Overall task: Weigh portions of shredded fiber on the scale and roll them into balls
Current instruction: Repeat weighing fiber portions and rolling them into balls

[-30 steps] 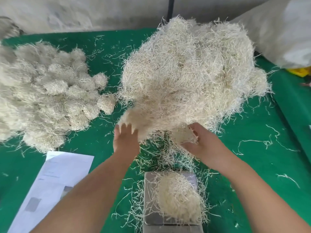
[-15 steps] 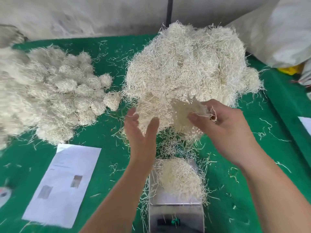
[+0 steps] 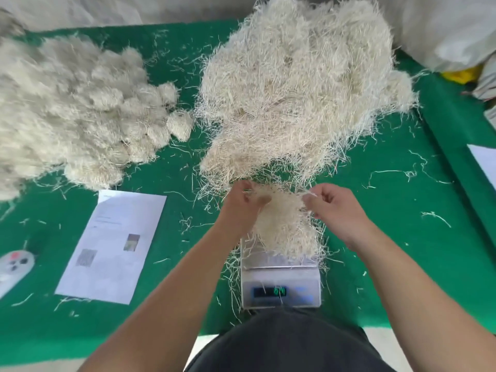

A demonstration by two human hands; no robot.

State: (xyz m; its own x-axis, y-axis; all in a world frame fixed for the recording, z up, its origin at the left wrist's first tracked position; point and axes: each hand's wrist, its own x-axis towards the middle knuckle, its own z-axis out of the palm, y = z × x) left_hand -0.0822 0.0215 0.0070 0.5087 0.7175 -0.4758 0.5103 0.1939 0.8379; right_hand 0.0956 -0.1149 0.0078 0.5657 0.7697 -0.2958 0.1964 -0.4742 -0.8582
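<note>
The scale point(image 3: 280, 285) stands at the near edge of the green worktop point(image 3: 402, 237), bare cloth open to its right. Its display is blurred and unreadable. The portion of fiber point(image 3: 284, 226) rests on the pan. Both hands hover above it: the left hand point(image 3: 241, 202) and right hand point(image 3: 332, 205) have curled fingers pinching strands. The loose fiber heap point(image 3: 303, 89) lies behind; rolled balls point(image 3: 80, 103) crowd the far-left corner, cut off.

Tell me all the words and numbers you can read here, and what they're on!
None can be read.
Scale: green digits glow on its display, too blurred to read.
Paper sheet: faint printed lines and small pictures, too small to read.
White device: red and dark marks, no legible text.
</note>
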